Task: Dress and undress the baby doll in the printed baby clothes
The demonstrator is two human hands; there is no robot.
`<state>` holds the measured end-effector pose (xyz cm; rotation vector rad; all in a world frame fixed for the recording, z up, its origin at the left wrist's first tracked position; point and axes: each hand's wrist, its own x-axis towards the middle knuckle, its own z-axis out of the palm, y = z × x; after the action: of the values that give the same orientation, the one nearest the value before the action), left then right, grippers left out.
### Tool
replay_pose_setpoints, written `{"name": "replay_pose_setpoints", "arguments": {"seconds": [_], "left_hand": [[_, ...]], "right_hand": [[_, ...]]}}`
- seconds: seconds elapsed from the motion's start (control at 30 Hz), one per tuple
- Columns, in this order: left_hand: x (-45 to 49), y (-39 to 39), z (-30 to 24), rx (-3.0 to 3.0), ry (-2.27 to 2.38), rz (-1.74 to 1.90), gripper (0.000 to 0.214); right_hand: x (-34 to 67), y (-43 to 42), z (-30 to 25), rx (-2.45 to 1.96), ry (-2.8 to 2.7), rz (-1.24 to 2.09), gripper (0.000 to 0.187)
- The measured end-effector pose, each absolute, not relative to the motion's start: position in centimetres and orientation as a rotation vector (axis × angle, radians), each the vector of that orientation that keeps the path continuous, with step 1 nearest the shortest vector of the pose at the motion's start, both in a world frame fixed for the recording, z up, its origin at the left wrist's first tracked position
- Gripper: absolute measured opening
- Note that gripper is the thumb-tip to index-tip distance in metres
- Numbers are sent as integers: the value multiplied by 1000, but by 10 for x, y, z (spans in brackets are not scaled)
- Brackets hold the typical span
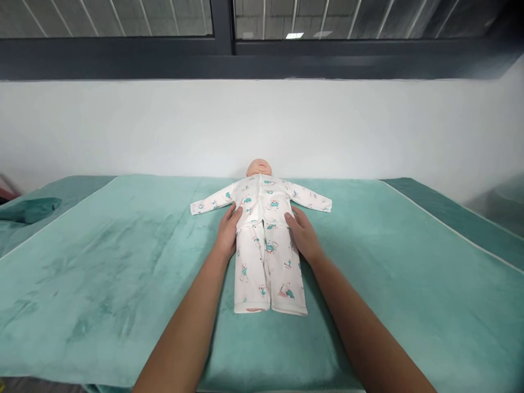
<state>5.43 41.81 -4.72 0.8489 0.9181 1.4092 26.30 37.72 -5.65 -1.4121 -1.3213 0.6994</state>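
A baby doll (259, 167) lies on its back, its head toward the wall and its legs toward me. It wears a white printed jacket (262, 199) with the sleeves spread out to both sides, and matching white trousers (250, 267). My left hand (227, 232) grips the doll's left-hand side in view at the waist, thumb on top of the cloth. On the opposite side, my right hand (303, 233) holds the waist in the same way. The other fingers of both hands are partly hidden beside and under the clothes. The trouser legs lie flat and slightly apart.
A green plush cover (123, 262) with white piping spreads over the bed-like surface. Behind it rises a white wall (262, 120) below a dark window frame (223, 54). A dark green bundle of cloth (30, 209) lies at the far left.
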Motion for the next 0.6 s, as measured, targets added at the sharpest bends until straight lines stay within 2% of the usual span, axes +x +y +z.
{"name": "replay_pose_setpoints", "arguments": {"seconds": [0.1,0.2,0.43,0.5,0.6], "left_hand": [[51,407,-46,936,1023,1461,49],[48,389,-44,1100,1139,1470,40],[34,298,-51,1105,1354,1439,33],[23,256,-59,1081,1357,1438,38],[-2,183,-75,1160,1478,1236,39]], "right_hand": [[266,362,-53,-1553,-1295,683,48],[269,335,-55,-1620,-1506,539,41],[271,236,-81,-1734,-1872,-45,44],[270,199,-95,-1699,-1884,-133,46],[263,133,-116,-1609,-1859,-141,55]]}}
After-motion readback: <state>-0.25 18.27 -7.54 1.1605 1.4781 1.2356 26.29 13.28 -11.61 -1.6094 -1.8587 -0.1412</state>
